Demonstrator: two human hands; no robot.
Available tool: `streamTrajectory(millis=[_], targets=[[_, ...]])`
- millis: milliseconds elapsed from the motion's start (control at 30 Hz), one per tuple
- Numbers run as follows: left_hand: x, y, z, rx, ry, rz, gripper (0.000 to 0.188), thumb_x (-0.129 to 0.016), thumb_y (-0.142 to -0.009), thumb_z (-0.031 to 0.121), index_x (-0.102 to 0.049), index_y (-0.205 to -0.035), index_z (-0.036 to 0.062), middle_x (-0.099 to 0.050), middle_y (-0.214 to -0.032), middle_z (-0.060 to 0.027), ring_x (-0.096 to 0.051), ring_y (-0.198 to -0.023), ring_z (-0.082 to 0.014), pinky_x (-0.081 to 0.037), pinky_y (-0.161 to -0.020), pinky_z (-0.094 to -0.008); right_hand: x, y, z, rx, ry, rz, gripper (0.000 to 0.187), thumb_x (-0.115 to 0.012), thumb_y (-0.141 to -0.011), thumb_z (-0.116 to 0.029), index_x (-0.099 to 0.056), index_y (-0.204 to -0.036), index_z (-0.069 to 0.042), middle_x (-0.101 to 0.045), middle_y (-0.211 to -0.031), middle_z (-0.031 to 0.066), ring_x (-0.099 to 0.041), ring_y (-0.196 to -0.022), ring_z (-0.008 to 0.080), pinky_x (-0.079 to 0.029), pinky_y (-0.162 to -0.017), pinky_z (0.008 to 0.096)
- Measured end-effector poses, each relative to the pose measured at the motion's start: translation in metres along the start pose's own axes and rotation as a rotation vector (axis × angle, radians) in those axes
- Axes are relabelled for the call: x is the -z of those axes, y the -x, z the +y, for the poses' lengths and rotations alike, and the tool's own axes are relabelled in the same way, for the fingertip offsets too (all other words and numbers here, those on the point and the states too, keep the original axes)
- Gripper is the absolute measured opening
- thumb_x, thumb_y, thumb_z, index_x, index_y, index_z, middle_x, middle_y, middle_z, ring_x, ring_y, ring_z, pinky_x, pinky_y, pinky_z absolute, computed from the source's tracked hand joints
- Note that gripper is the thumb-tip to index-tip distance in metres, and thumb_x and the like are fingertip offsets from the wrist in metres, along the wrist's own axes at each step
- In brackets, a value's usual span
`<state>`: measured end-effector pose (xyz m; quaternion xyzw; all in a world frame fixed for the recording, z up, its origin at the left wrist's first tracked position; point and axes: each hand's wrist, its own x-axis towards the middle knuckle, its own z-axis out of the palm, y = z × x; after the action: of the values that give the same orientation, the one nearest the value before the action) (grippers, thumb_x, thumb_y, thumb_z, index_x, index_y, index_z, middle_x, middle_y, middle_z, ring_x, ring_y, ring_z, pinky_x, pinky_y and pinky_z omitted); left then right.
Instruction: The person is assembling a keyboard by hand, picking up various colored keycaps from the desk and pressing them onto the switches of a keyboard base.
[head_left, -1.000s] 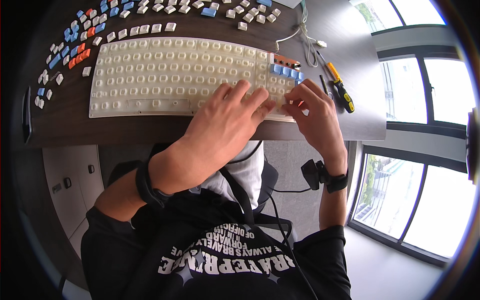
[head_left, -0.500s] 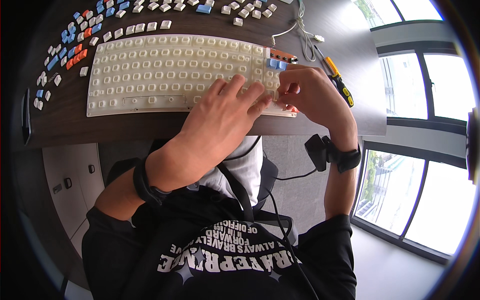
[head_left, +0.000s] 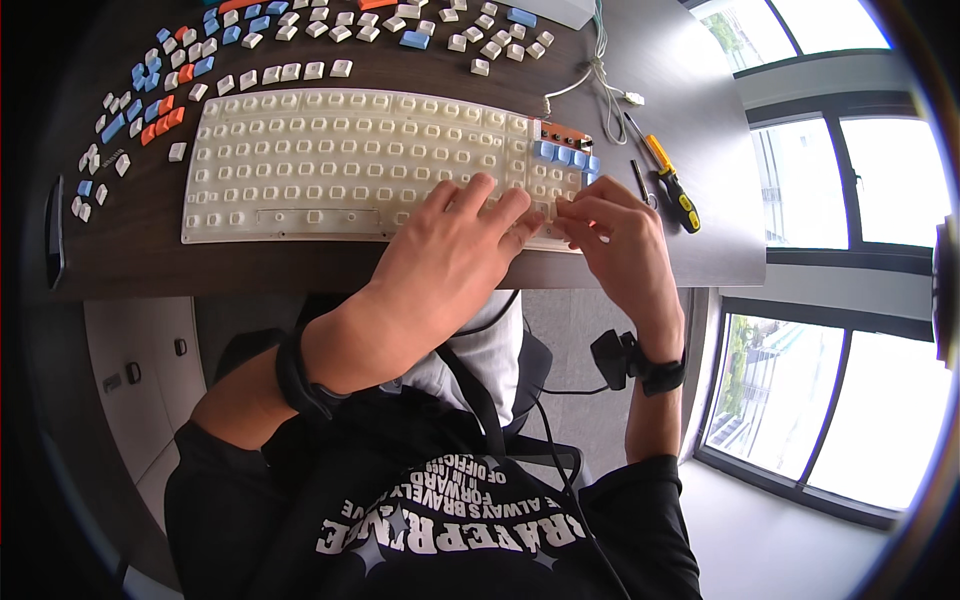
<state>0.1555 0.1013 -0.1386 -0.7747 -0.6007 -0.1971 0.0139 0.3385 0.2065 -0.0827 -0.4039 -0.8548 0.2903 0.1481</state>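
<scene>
A cream keyboard (head_left: 320, 188) lies on the dark table, its keys bare of caps over most of its surface. Several blue keycaps (head_left: 562, 154) sit on its upper right part, beside an orange strip. My left hand (head_left: 440, 245) rests over the lower right of the keyboard, fingers apart and slightly bent, thumb low near the front edge. Close to that thumb, my right hand (head_left: 620, 235) pinches with thumb and forefinger at the keyboard's lower right corner. What lies between those fingertips is too small and covered to make out.
Loose white, blue and orange keycaps (head_left: 290, 72) lie scattered behind and left of the keyboard. On the right are a yellow and black screwdriver (head_left: 675, 185), a small dark tool (head_left: 642, 182) and a bundled pale cable (head_left: 600, 75). A dark flat device (head_left: 55, 232) stands at the left edge.
My right hand has drawn nearer and left, uncovering more blue keycaps and the small dark tool. My left hand has barely moved. The whole view has shifted slightly.
</scene>
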Motion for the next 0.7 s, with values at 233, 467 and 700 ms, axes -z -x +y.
streamTrajectory(millis=[233, 467, 700], targets=[[0.001, 0.000, 0.002, -0.014, -0.078, 0.071, 0.027, -0.054, -0.106, 0.021, -0.071, -0.126, 0.0131, -0.057, -0.128, 0.0008, -0.053, -0.121, -0.0216, -0.047, -0.105, -0.0370, -0.018, 0.019, -0.008, 0.194, 0.274, 0.155, 0.016, -0.073, -0.091, 0.003, -0.076, -0.106, 0.004, -0.066, -0.099, 0.0110, -0.070, -0.082, 0.0238, -0.058, -0.073, 0.0365], [0.003, -0.001, 0.003, -0.039, -0.106, 0.017, 0.050, -0.059, -0.093, 0.012, -0.062, -0.143, 0.0175, -0.054, -0.128, -0.0042, -0.053, -0.119, -0.0245, -0.049, -0.102, -0.0362, -0.020, 0.022, -0.001, 0.208, 0.310, 0.159, 0.017, -0.072, -0.092, 0.002, -0.076, -0.109, 0.001, -0.064, -0.100, 0.0104, -0.066, -0.076, 0.0252, -0.056, -0.070, 0.0364], [0.004, 0.000, 0.003, -0.012, -0.081, 0.027, 0.032, -0.058, -0.102, 0.018, -0.068, -0.131, 0.0108, -0.056, -0.132, -0.0010, -0.053, -0.122, -0.0225, -0.047, -0.105, -0.0374, -0.013, 0.021, -0.008, 0.113, 0.299, 0.125, 0.021, -0.075, -0.092, -0.004, -0.079, -0.113, -0.004, -0.064, -0.094, 0.0095, -0.064, -0.075, 0.0235, -0.052, -0.069, 0.0354]])
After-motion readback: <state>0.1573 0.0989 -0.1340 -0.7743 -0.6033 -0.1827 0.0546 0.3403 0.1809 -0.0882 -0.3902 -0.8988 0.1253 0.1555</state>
